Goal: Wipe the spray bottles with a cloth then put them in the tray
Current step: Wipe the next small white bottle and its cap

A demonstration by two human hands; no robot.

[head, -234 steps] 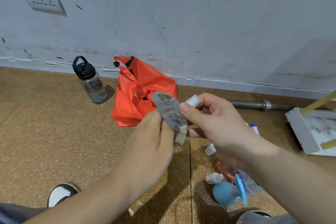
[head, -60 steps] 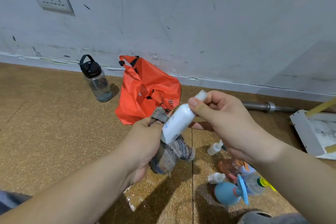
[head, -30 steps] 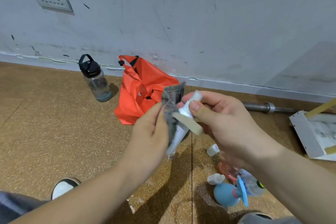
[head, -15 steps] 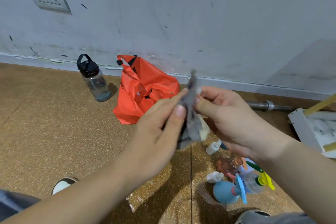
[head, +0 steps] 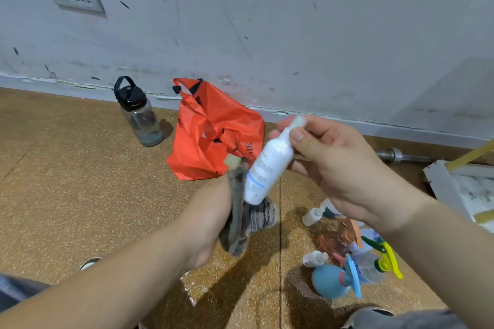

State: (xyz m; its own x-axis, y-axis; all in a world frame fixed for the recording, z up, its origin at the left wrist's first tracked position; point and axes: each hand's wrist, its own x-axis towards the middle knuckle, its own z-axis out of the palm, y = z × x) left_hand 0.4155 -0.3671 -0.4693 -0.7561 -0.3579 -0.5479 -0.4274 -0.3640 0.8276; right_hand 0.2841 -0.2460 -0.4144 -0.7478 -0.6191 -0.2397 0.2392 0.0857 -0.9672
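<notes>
My right hand (head: 339,165) pinches the neck of a small white spray bottle (head: 267,165), which tilts down to the left. My left hand (head: 208,216) grips a grey striped cloth (head: 246,216) bunched against the bottle's lower end. On the floor below my right arm lie several more spray bottles: a blue one (head: 331,280), a clear one with a yellow-green trigger (head: 379,264), a reddish one (head: 336,240) and small white ones (head: 312,216). The white tray (head: 441,181) lies at the right edge, partly cut off.
An orange plastic bag (head: 213,139) and a dark-capped water bottle (head: 139,115) stand by the grey wall. A metal bar (head: 401,155) lies along the skirting at right. My shoes (head: 366,315) show at the bottom edge. A wet patch marks the cork floor (head: 66,181).
The cloth, wrapped around the bottle's top half a second ago, has slid down to its base. The white bottle is uncovered again and my left hand has dropped lower.
</notes>
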